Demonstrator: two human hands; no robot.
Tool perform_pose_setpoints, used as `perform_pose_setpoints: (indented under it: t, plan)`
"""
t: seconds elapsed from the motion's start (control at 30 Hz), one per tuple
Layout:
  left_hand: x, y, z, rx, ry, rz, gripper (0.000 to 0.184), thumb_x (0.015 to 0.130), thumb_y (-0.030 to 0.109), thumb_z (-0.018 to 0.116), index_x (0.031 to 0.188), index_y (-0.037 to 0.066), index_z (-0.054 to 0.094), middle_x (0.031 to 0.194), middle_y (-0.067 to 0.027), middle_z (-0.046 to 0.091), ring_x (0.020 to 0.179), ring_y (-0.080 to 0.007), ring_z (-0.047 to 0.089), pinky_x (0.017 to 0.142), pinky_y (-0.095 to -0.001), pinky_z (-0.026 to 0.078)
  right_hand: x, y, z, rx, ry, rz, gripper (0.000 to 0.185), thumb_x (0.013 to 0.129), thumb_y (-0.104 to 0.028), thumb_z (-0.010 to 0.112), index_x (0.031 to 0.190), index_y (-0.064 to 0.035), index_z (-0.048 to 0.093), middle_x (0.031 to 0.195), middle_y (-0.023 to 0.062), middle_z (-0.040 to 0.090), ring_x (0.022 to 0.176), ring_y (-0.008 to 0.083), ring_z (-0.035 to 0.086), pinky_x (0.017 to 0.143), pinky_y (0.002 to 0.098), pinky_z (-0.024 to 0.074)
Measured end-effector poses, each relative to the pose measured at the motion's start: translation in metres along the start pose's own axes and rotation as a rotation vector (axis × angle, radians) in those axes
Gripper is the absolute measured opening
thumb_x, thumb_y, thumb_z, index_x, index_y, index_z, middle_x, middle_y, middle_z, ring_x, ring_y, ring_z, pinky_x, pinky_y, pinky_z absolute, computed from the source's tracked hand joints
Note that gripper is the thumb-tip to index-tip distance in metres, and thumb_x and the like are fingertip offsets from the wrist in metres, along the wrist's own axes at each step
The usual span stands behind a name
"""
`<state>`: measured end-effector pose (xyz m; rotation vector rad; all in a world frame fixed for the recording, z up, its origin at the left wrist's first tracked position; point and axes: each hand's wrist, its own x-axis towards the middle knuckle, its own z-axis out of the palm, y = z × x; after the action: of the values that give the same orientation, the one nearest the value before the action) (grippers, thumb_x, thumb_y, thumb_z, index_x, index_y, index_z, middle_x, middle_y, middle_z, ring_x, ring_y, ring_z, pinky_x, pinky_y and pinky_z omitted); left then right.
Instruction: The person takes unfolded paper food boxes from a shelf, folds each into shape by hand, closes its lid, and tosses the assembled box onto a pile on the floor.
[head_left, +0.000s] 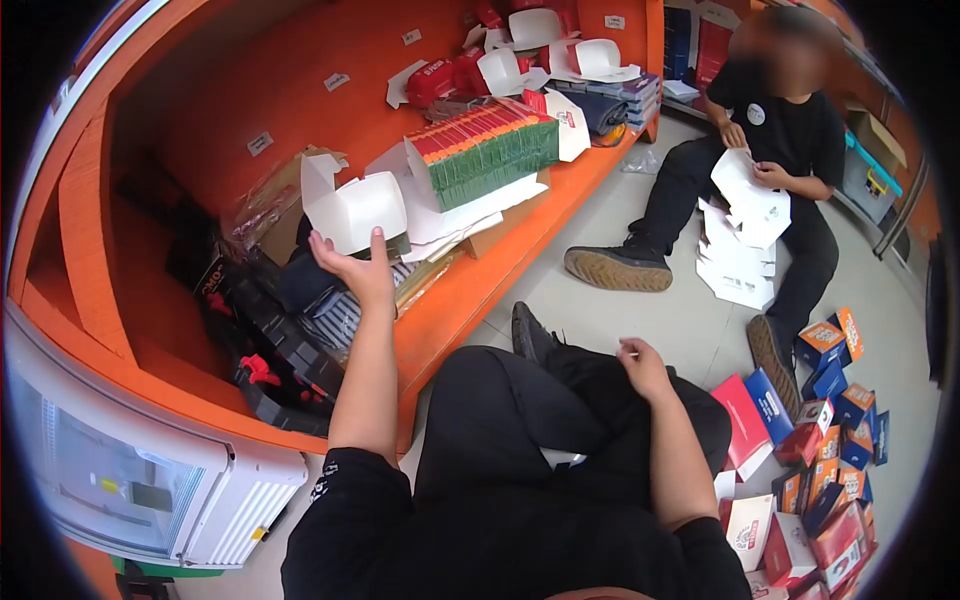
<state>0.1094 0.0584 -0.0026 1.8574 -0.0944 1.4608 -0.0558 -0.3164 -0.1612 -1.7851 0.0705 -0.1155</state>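
My left hand (358, 272) reaches to the shelf, its thumb and fingers spread around the near side of an opened white folded-card box (368, 212). The box's flap stands up at the left, and its underside is partly hidden by my fingers. Beside it, a row of green and red-orange packets (490, 160) sits in a larger white carton. Over my bent leg hovers my right hand (646, 370), loosely curled with a gap between thumb and fingers. Nothing shows in it.
An orange shelf (500, 285) runs along the left, with red and white boxes (510, 65) at its far end. Opposite sits a person (770, 150) holding flat white box blanks (745, 235). Folded coloured boxes (815, 470) lie heaped on the floor at right.
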Motion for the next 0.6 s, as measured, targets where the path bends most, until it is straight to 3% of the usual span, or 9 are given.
perform_pose_setpoints:
  t: [0.07, 0.1, 0.17, 0.2, 0.3, 0.33, 0.47, 0.5, 0.6]
  plan:
    - [0.009, 0.004, -0.007, 0.029, 0.09, 0.069, 0.086, 0.069, 0.016, 0.074, 0.131, -0.003, 0.018, 0.134, -0.0225, 0.019, 0.123, -0.0341, 0.025, 0.102, -0.042, 0.024, -0.012, -0.021, -0.001, -0.294, 0.059, -0.057, 0.032, 0.085, -0.015, 0.059, 0.114, -0.0026, 0.054, 0.099, 0.0111, 0.059, 0.087, 0.017, 0.058, 0.079, 0.0288, 0.0461]
    - [0.012, 0.008, -0.013, 0.103, 0.185, 0.085, 0.083, 0.068, 0.02, 0.075, 0.129, -0.001, 0.022, 0.133, -0.0214, 0.021, 0.118, -0.0335, 0.028, 0.098, -0.0419, 0.027, -0.013, -0.024, 0.001, -0.225, 0.03, -0.028, 0.031, 0.085, -0.016, 0.059, 0.113, -0.0025, 0.055, 0.097, 0.0116, 0.06, 0.086, 0.0182, 0.058, 0.079, 0.0294, 0.0464]
    - [0.012, -0.004, -0.018, 0.254, 0.294, -0.197, 0.086, 0.067, 0.023, 0.076, 0.131, 0.003, 0.021, 0.134, -0.0194, 0.02, 0.12, -0.0343, 0.027, 0.098, -0.0428, 0.026, -0.015, -0.027, 0.003, -0.086, -0.026, 0.029, 0.031, 0.084, -0.016, 0.06, 0.111, -0.0022, 0.056, 0.094, 0.0125, 0.061, 0.086, 0.0205, 0.059, 0.079, 0.0307, 0.047]
    - [0.01, -0.007, -0.015, 0.409, 0.351, -0.232, 0.076, 0.071, 0.026, 0.073, 0.13, 0.004, 0.03, 0.131, -0.0186, 0.03, 0.118, -0.034, 0.035, 0.096, -0.0421, 0.03, -0.016, -0.022, 0.005, -0.176, -0.038, 0.018, 0.03, 0.082, -0.018, 0.062, 0.108, -0.002, 0.058, 0.097, 0.0145, 0.06, 0.086, 0.0246, 0.06, 0.079, 0.0325, 0.0473]
    - [0.014, -0.038, -0.002, 0.059, 0.001, -0.221, 0.056, 0.076, 0.024, 0.069, 0.122, 0.001, 0.044, 0.124, -0.0181, 0.042, 0.111, -0.0333, 0.045, 0.092, -0.0392, 0.036, -0.016, -0.029, 0.011, -0.371, -0.119, -0.061, 0.029, 0.082, -0.018, 0.062, 0.106, -0.0026, 0.058, 0.098, 0.0153, 0.06, 0.087, 0.0271, 0.06, 0.079, 0.034, 0.0473]
    - [0.019, -0.042, 0.009, -0.028, 0.046, -0.196, 0.037, 0.084, 0.025, 0.059, 0.108, -0.004, 0.055, 0.108, -0.0207, 0.056, 0.097, -0.0339, 0.055, 0.084, -0.0371, 0.042, -0.015, -0.025, 0.015, -0.358, -0.127, -0.088, 0.029, 0.081, -0.018, 0.062, 0.106, -0.0032, 0.058, 0.098, 0.0159, 0.06, 0.086, 0.027, 0.059, 0.078, 0.0343, 0.0472]
    - [0.038, -0.035, 0.017, 0.018, 0.157, -0.309, 0.038, 0.09, 0.027, 0.047, 0.099, -0.008, 0.057, 0.09, -0.025, 0.061, 0.08, -0.0366, 0.059, 0.075, -0.04, 0.044, -0.018, -0.029, 0.016, -0.467, -0.164, -0.079, 0.029, 0.083, -0.018, 0.061, 0.107, -0.003, 0.058, 0.098, 0.0155, 0.06, 0.087, 0.0249, 0.06, 0.079, 0.0331, 0.0472]
    - [0.04, -0.023, 0.015, -0.053, 0.289, -0.301, 0.036, 0.09, 0.024, 0.048, 0.095, -0.01, 0.058, 0.089, -0.0233, 0.062, 0.079, -0.0299, 0.059, 0.074, -0.0377, 0.044, -0.019, -0.028, 0.014, -0.383, -0.156, -0.052, 0.029, 0.083, -0.018, 0.06, 0.108, -0.0026, 0.058, 0.098, 0.0152, 0.061, 0.088, 0.0235, 0.06, 0.079, 0.0325, 0.0471]
    - [0.034, 0.039, -0.013, -0.53, 0.314, -0.5, 0.041, 0.093, 0.029, 0.045, 0.121, -0.002, 0.045, 0.112, -0.0132, 0.056, 0.098, -0.0233, 0.056, 0.084, -0.0373, 0.044, -0.02, -0.031, 0.012, -0.153, -0.099, 0.03, 0.028, 0.086, -0.018, 0.058, 0.108, -0.0012, 0.058, 0.098, 0.0118, 0.062, 0.087, 0.0182, 0.06, 0.079, 0.0294, 0.0464]
